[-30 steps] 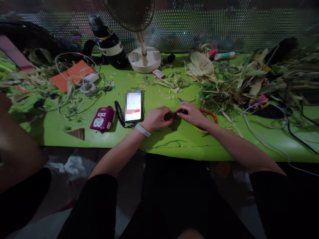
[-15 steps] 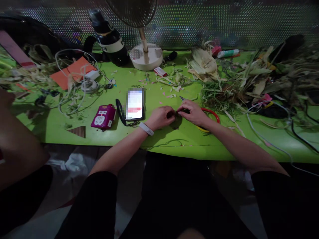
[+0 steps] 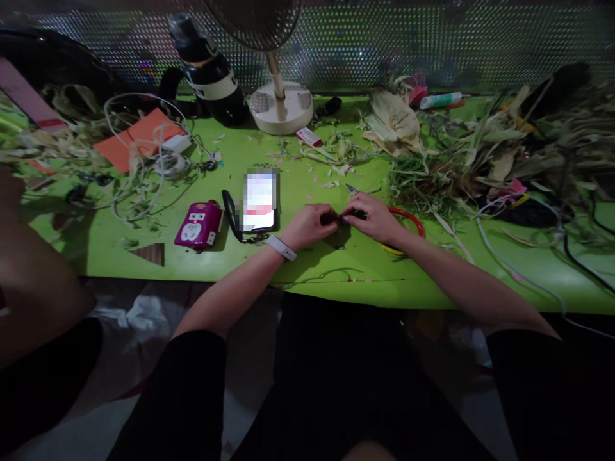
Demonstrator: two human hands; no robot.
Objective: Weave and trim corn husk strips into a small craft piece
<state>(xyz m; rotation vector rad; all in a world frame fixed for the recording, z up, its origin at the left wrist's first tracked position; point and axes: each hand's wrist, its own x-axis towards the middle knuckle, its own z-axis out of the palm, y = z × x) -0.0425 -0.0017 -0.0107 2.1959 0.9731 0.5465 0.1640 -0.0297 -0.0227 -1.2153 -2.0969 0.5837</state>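
Note:
My left hand (image 3: 310, 224) and my right hand (image 3: 372, 216) meet over the green table (image 3: 312, 272), both pinching a small dark piece (image 3: 337, 221) between them. The piece is mostly hidden by my fingers. A small blade tip (image 3: 351, 189) pokes out just beyond my right hand. A red ring (image 3: 414, 221) over a yellow one lies under my right wrist. A white band sits on my left wrist. A lit phone (image 3: 260, 202) lies just left of my left hand.
A purple power adapter (image 3: 197, 226) sits left of the phone. A fan base (image 3: 281, 105) and dark bottle (image 3: 209, 70) stand at the back. Dried husks and strips (image 3: 471, 153) pile up on the right, cables (image 3: 144, 153) and orange paper on the left. Another person's arm (image 3: 29, 269) is at the far left.
My hands stay together on the small dark piece with only slight finger shifts. The view has tilted a little, so the table looks slightly lower.

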